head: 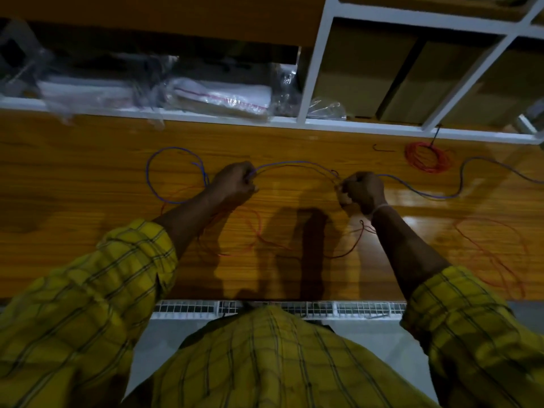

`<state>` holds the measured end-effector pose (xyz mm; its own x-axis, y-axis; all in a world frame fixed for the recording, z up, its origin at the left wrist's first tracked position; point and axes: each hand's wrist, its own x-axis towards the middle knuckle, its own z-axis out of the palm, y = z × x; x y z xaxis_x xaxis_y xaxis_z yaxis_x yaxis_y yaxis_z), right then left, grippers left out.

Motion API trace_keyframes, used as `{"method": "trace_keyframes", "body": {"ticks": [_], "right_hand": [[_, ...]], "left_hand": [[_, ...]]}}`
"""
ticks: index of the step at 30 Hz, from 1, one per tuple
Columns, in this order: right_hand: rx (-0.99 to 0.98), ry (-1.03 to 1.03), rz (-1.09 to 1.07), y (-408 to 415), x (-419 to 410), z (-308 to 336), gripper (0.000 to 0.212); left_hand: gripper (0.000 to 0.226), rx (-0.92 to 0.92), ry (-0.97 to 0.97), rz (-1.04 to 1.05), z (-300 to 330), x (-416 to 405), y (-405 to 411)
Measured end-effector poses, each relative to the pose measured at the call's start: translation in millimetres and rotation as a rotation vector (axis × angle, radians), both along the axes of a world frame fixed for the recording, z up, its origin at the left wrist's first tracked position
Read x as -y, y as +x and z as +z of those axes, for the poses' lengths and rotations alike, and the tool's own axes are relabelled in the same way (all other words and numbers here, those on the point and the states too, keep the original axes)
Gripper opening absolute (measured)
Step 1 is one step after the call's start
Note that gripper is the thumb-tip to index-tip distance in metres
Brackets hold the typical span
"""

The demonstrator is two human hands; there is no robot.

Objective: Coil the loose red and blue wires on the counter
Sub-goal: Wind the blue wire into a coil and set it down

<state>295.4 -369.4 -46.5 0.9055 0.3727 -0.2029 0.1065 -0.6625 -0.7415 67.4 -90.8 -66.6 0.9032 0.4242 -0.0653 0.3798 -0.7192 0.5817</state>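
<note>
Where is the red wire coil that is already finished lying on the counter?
In the head view, the finished red coil lies at the far right of the counter, just below the white shelf frame and beyond the right hand.

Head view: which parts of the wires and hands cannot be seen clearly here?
- Blue wire: its far end is cut off by the right edge.
- Left hand and right hand: the curled fingers hide the grip on the wire.
- Loose red wire: thin, blurred against the counter; ends untraceable.
</note>
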Motion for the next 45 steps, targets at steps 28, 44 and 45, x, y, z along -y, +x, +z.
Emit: {"method": "trace_keyframes", "body": {"ticks": [28,44,45], "right_hand": [[0.593,-0.029,0.646,-86.0,-101.3,22.4,0.016],[0.572,-0.170,1.076,-153.9,-159.0,-22.2,0.020],[0.554,-0.125,1.049,-157.1,-160.8,-21.8,0.013]], "left_hand": [[0.031,0.234,-0.139,-0.105,30.1,-11.9,-28.0],[0.011,0.324,-0.205,0.241,7.4,-67.2,-85.7],[0.009,0.321,-0.197,0.241,10.1,-65.1,-88.2]]}}
